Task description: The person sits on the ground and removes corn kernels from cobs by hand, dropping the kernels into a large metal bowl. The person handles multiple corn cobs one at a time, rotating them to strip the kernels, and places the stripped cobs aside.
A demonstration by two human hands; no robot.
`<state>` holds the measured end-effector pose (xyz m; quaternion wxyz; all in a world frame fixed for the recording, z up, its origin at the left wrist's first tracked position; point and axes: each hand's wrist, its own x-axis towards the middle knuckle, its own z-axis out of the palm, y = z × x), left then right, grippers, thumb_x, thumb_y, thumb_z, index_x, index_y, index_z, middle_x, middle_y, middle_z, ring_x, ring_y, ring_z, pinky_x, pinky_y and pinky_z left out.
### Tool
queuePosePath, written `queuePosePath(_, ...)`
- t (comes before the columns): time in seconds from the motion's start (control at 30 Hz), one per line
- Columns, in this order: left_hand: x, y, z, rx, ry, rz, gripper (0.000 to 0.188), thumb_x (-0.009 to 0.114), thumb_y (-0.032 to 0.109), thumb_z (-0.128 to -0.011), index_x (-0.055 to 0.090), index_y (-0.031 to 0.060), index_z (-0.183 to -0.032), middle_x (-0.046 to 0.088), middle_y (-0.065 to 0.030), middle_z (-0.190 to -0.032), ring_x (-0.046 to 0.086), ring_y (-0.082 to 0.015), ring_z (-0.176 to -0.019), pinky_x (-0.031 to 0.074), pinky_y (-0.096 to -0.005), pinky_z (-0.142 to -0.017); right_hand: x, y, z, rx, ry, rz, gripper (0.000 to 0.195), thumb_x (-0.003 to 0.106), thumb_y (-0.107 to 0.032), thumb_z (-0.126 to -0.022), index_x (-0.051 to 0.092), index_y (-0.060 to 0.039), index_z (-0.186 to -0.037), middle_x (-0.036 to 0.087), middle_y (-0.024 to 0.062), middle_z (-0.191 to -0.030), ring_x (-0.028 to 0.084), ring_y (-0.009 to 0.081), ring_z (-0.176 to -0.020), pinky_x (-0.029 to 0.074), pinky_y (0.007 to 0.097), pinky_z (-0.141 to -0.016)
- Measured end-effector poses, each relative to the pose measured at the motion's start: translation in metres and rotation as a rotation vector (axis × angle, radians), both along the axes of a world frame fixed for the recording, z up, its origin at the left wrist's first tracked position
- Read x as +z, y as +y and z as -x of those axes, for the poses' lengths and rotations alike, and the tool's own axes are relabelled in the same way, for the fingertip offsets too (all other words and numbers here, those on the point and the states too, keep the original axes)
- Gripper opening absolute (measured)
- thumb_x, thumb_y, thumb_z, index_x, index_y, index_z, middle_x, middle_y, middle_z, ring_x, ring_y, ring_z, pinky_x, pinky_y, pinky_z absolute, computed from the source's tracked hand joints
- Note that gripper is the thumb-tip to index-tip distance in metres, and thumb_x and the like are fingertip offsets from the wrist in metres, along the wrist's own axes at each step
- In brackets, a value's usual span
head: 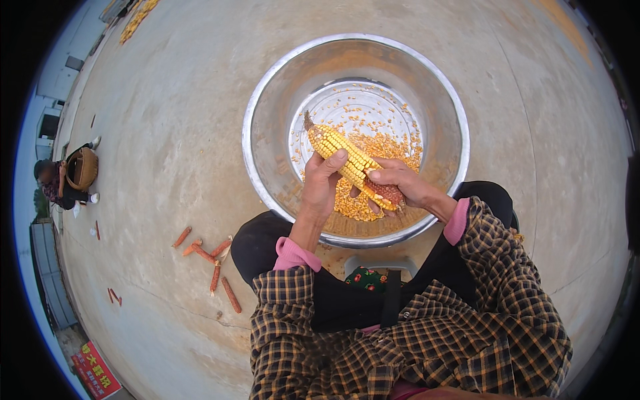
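A partly shelled ear of yellow corn is held slantwise above a wide metal basin. My left hand wraps the middle of the ear, its thumb lying on the rows of kernels. Around the lower end is my right hand, its thumb at the edge where kernels meet bare red cob. Dry silk hangs from the ear's upper tip. Loose corn kernels are scattered over the basin floor, thickest beneath the hands and towards me.
Several bare red corncobs lie on the concrete ground left of my knee. A person with a wicker basket is at the far left. More corn ears lie at the upper left. Between my legs is a small stool.
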<state>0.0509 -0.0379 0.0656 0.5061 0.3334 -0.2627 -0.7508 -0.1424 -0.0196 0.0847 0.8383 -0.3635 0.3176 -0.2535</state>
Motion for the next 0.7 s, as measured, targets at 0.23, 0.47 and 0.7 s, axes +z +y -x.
queuePosePath(0.23,0.012,0.002,0.009,0.064,-0.250,0.121,0.047,0.075,0.021,-0.082,0.053,0.0003,-0.118,0.062,-0.0069,-0.105,0.060,-0.0154,-0.093,0.049,-0.0293,-0.085,-0.009,0.004,-0.011,-0.148,0.159,0.198,0.059,0.053,-0.043,-0.096,0.047,0.0042,-0.132,0.061,0.0078,-0.109,0.058,0.0109,-0.095,0.048,0.0256,-0.082)
queuePosePath(0.47,0.006,-0.001,0.004,0.039,-0.079,-0.118,0.044,0.074,0.018,-0.081,0.056,0.0009,-0.117,0.063,-0.0070,-0.107,0.061,-0.0154,-0.094,0.049,-0.0287,-0.084,-0.009,0.007,-0.009,-0.085,0.149,0.250,0.057,0.052,-0.043,-0.097,0.051,0.0047,-0.127,0.061,0.0061,-0.104,0.056,0.0097,-0.091,0.046,0.0250,-0.079)
queuePosePath(0.7,0.007,0.001,0.012,0.110,-0.367,0.079,0.040,0.070,0.018,-0.084,0.056,0.0005,-0.117,0.063,-0.0061,-0.104,0.060,-0.0129,-0.088,0.049,-0.0279,-0.080,-0.008,0.003,-0.011,0.002,0.315,0.288,0.056,0.057,-0.047,-0.093,0.056,0.0021,-0.119,0.061,0.0052,-0.097,0.057,0.0088,-0.084,0.047,0.0243,-0.073)
